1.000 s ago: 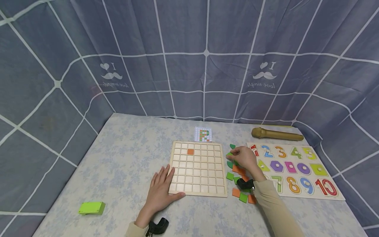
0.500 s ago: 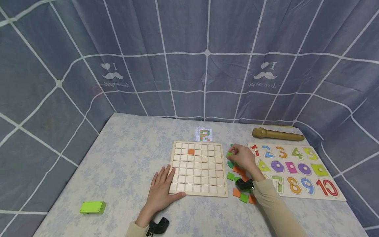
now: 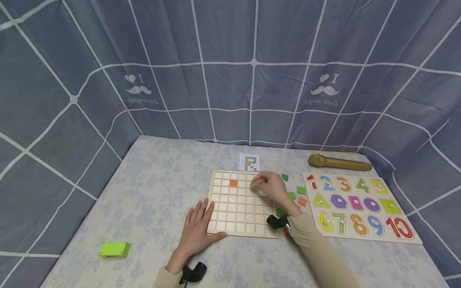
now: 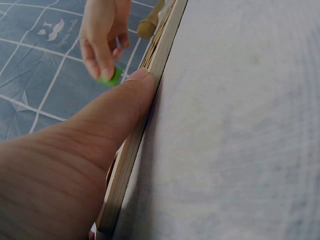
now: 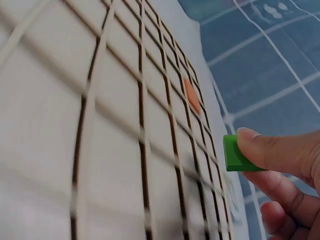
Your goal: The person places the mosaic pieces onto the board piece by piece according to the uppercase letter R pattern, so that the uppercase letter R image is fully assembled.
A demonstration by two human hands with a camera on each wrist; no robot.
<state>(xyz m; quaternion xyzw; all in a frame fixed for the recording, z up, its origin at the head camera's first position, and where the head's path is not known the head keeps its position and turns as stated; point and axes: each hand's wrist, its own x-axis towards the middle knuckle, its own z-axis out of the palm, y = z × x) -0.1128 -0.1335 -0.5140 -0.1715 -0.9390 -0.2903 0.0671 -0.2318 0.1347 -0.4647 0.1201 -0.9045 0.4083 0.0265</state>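
Above the board (image 3: 234,207), the right hand (image 3: 271,187) partly hides its green tile (image 5: 232,155).

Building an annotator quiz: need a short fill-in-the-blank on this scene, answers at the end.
1. In the right hand, the pinched tile is coloured ____.
2. The seated tile in the grid board is coloured ____.
3. On the left hand, the digit at the grid board's near edge is the ____.
4. The number puzzle's highest number is ____.

Missing words: green; orange; thumb; 10.
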